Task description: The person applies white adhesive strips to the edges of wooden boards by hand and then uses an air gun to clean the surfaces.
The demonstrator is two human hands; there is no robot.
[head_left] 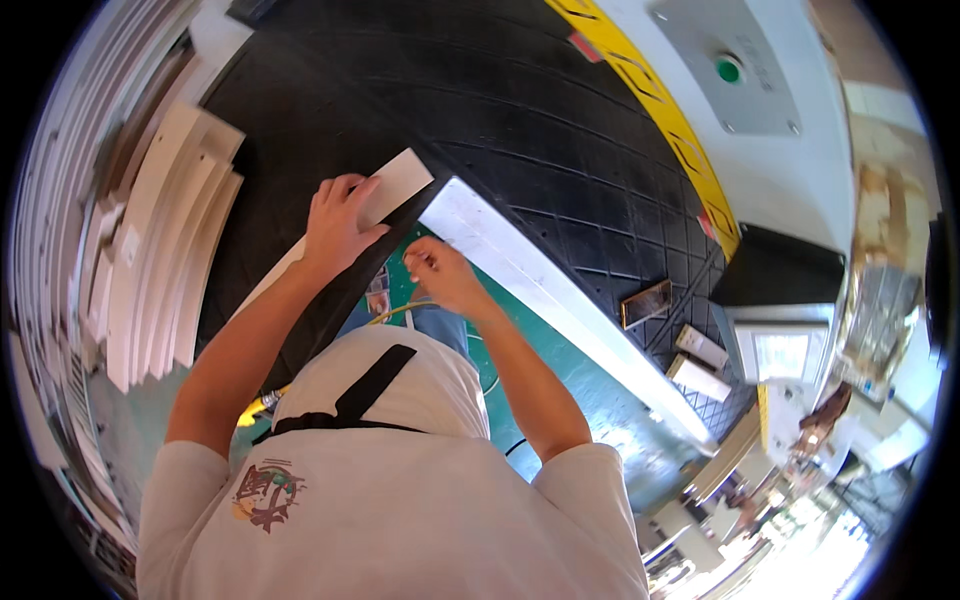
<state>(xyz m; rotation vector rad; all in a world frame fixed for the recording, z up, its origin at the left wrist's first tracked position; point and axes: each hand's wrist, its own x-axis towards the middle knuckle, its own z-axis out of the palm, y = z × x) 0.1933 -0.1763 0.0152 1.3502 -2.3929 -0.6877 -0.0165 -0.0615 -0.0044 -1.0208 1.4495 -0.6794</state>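
A long, narrow white board (400, 186) lies slantwise over the near edge of the black work surface. My left hand (340, 225) holds it near its far end, fingers bent over the board and thumb out to the side. Just to the right, over the gap beside the surface's edge, is my right hand (443, 274). Its fingers are curled together in a pinch, apart from the board. Whatever they hold, if anything, is too small or hidden to make out.
White boards are stacked (165, 240) at the left. A pale metal beam (560, 300) edges the black ribbed table (480, 100). On its right lie a phone (647, 303) and small white boxes (701, 347), near a monitor (780, 352). A white machine with a green button (729, 68) and yellow strip (660, 110) stands beyond.
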